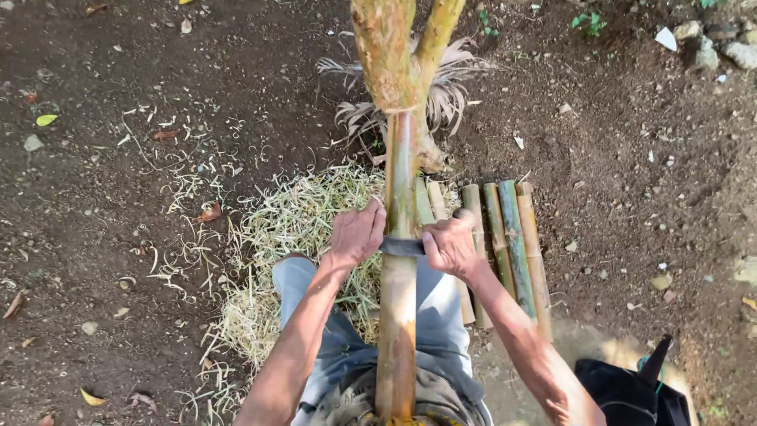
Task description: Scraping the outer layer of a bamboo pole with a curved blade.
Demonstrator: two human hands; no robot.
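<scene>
**A:** From my remote feed, the main thing is a long bamboo pole (397,315) running straight up the middle of the frame. Its bottom end sits at the lower edge over the lap, and the top leans against a forked tree trunk near the top centre. The colour is mixed: greenish above the middle, pale tan and scraped-looking below, with a yellow streak.

**B:** And that dark thing across it?

**A:** That's a blade (400,246), dark grey, lying crosswise on the pole around mid-frame, flat against the surface. I only see the short strip between the two ends; the rest is covered, so can't tell its full shape.
</scene>
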